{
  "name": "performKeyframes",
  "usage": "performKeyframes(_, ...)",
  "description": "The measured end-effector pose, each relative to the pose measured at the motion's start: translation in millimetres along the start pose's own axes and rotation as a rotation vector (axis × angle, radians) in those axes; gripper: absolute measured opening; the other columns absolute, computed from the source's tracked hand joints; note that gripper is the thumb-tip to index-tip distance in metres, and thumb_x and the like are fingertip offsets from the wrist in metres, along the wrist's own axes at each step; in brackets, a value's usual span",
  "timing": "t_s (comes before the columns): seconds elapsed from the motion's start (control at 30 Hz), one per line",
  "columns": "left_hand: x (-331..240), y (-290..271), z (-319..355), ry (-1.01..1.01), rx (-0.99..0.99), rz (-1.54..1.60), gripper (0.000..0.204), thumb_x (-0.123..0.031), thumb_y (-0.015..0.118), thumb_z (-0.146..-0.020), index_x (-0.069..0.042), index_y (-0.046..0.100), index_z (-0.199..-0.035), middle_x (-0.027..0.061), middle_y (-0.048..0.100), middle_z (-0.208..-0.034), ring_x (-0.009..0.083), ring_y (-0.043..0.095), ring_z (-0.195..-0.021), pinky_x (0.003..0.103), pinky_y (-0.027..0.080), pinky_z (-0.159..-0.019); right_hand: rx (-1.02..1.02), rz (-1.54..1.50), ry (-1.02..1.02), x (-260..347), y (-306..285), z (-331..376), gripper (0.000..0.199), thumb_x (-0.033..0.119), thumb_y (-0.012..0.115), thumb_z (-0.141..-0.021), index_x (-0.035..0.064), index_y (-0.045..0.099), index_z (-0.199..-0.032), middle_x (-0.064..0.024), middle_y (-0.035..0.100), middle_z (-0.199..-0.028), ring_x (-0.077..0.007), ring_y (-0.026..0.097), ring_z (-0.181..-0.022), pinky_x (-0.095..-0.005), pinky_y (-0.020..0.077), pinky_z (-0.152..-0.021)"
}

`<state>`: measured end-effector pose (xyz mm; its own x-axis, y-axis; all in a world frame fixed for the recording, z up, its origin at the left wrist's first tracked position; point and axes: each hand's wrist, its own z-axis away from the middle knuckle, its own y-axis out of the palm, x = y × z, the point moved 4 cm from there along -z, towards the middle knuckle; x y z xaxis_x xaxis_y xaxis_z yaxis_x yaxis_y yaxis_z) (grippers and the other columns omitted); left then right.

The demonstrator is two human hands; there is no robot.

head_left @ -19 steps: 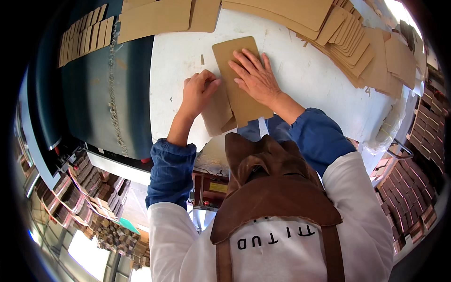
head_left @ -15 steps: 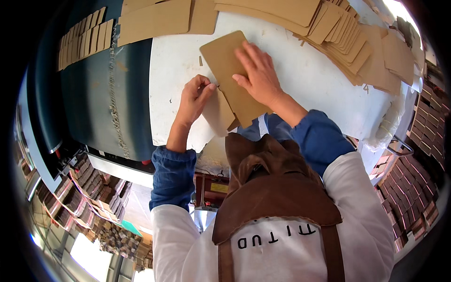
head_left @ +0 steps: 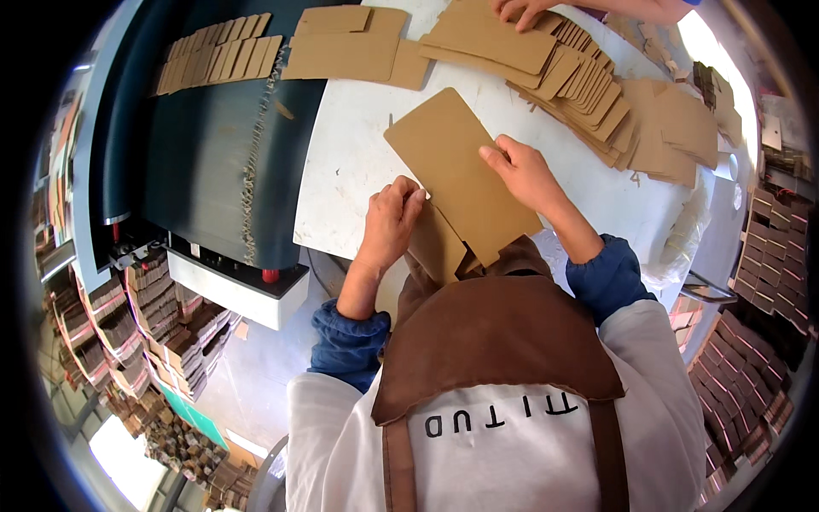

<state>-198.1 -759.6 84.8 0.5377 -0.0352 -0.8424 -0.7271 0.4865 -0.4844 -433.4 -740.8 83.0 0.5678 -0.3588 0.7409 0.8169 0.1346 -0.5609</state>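
Observation:
A flat brown cardboard piece (head_left: pixel 465 175) with rounded far corners lies slanted over the near edge of the white table and my brown apron. Its left side has a smaller flap (head_left: pixel 439 243), divided from the main panel by a slit or crease. My left hand (head_left: pixel 392 222) is closed in a pinch at the upper end of that flap. With the thumb on top and fingers curled at the edge, my right hand (head_left: pixel 525 175) grips the main panel's right side. The fingertips beneath are hidden.
Overlapping cardboard blanks (head_left: pixel 567 81) cover the table's far right, where another person's hand (head_left: pixel 522 12) touches them. More cardboard (head_left: pixel 345 55) lies at the far left. A dark conveyor belt (head_left: pixel 205 162) with rows of cardboard pieces (head_left: pixel 217 55) adjoins the white table (head_left: pixel 341 162).
My right hand has gone from lying spread on the cardboard to gripping its right edge. The piece sits closer to my body. Another person's hand has appeared at the far side.

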Motion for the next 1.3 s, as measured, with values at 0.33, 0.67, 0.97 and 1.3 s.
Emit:
performKeyframes(0.33, -31.3, 2.8, 3.6, 0.314, -0.112, -0.065, 0.021, -0.023, 0.053, -0.097, -0.006, 0.057, -0.086, 0.0102, 0.056, -0.070, 0.0294, 0.053, -0.069, 0.038, 0.038, -0.080, -0.276, 0.786, -1.193, 133.5, -16.9, 31.9, 0.026, 0.035, 0.068, -0.081, 0.0104, 0.067, -0.090, -0.0035, 0.058, -0.122, -0.0205, 0.040, -0.129, -0.0557, 0.0249, -0.109)
performKeyframes(0.67, -35.5, 10.1, 19.3, 0.402, 0.001, -0.031, 0.017, -0.019, 0.056, -0.094, -0.006, 0.060, -0.085, 0.0094, 0.057, -0.071, 0.0275, 0.055, -0.074, 0.037, 0.037, -0.083, 0.542, 0.961, -0.940, 128.1, -2.3, 20.7, 0.037, 0.036, 0.074, -0.074, 0.0129, 0.070, -0.103, -0.0028, 0.063, -0.115, -0.0216, 0.048, -0.120, -0.0601, 0.0124, -0.115)
performKeyframes(0.97, -57.9, 16.5, 44.9, 0.439, -0.012, -0.161, 0.012, -0.017, 0.058, -0.093, -0.007, 0.062, -0.089, 0.0060, 0.058, -0.078, 0.0234, 0.052, -0.080, 0.036, 0.035, -0.089, 0.932, 1.089, -0.579, 139.9, 11.2, 32.8, 0.024, 0.034, 0.072, -0.078, 0.0126, 0.074, -0.088, -0.0072, 0.067, -0.082, -0.0269, 0.051, -0.112, -0.0629, 0.0120, -0.114)
performKeyframes(1.3, -35.2, 13.7, 47.0, 0.461, 0.121, 0.129, 0.011, -0.018, 0.057, -0.093, -0.007, 0.062, -0.092, 0.0046, 0.055, -0.078, 0.0222, 0.048, -0.080, 0.036, 0.033, -0.093, 0.968, 0.985, -0.523, 137.2, 24.4, 34.8, 0.026, 0.035, 0.072, -0.078, 0.0135, 0.074, -0.094, -0.0096, 0.068, -0.089, -0.0286, 0.048, -0.116, -0.0650, 0.0157, -0.112)
